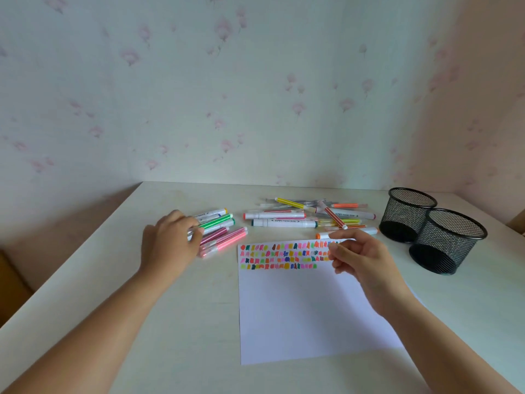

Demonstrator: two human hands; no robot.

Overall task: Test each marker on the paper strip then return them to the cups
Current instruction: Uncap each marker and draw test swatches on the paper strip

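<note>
Markers lie in two heaps on the table (170, 322) behind the paper (306, 314); the left hand (170, 243) lies on the left heap (224, 234), its curled fingers pinching the end of one marker (196, 231). The right hand (360, 260) hovers over the paper's colour marks, near the middle heap (301, 220); whether its bent fingers hold anything, I cannot tell.
</note>
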